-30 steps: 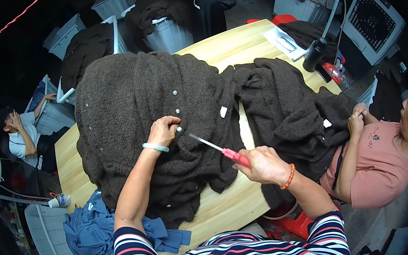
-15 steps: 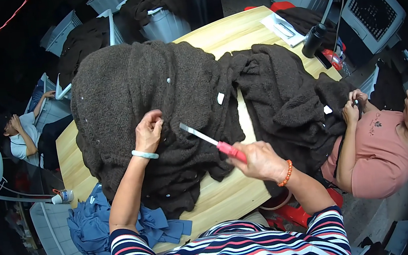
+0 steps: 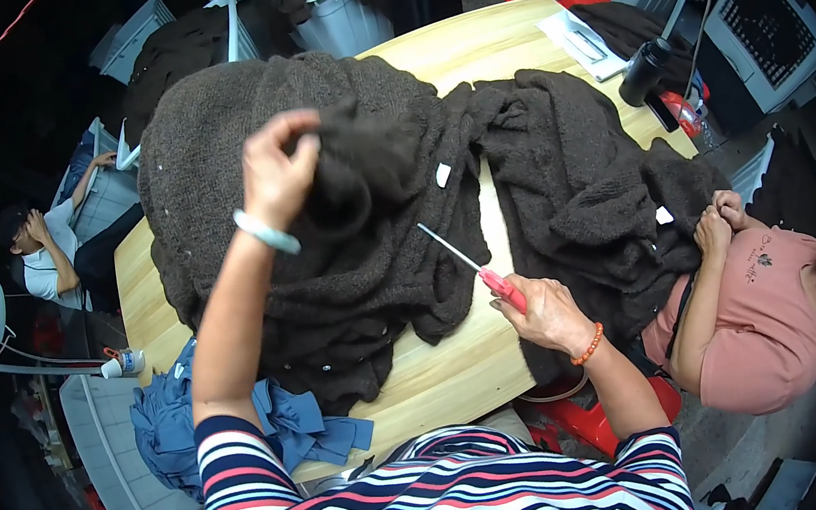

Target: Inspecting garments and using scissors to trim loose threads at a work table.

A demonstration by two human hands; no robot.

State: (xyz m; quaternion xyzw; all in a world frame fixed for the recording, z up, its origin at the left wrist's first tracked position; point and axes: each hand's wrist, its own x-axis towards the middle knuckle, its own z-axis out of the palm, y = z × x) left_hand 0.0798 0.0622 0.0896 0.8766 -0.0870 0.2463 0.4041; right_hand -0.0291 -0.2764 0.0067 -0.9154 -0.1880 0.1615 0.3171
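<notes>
Right of centre, the right hand is closed around a red-handled tool; upper left of centre, the half-curled left hand is blurred, grip indeterminable, and a tip slip could snag the brown knit garment, upper left.

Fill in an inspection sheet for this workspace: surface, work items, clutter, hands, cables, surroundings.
Surface: pale wooden table, largely covered.
Work items: dark knitwear, heaped; pink-handled tool with a thin metal blade.
Clutter: blue cloth, bunched at the near left; small white container by the left edge.
Hands: left hand blurred at the knitwear, grip unclear; right hand holds the tool's handle.
Cables: red cord, upper left.
Surroundings: co-worker in pink at right; grey bins around the table.
</notes>
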